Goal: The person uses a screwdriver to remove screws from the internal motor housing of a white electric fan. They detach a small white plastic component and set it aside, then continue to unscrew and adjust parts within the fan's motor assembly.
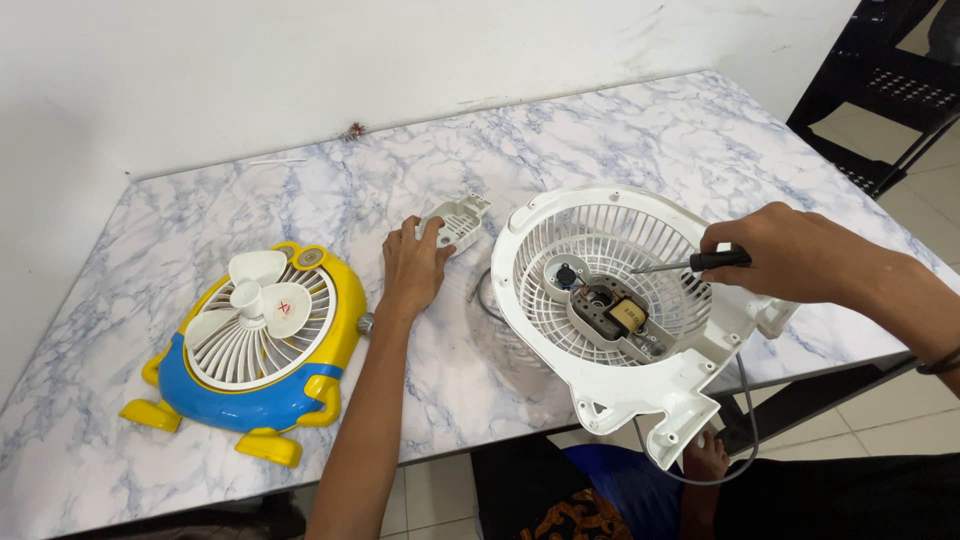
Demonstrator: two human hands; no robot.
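A white fan housing (620, 385) with a round grille lies on the marble-patterned table (300, 190), hanging over the near edge, its motor (612, 315) exposed at the centre. My right hand (790, 252) grips a black-handled screwdriver (690, 264) whose tip points left over the grille, just above the motor. My left hand (412, 268) lies flat on the table, fingertips touching a small white plastic cover piece (456, 222) beside the housing.
A yellow and blue cartoon-shaped fan (250, 345) with white blades lies at the left. A grey cord (745, 420) hangs from the housing below the table edge. A black metal rack (880, 90) stands at the far right. A white wall runs behind.
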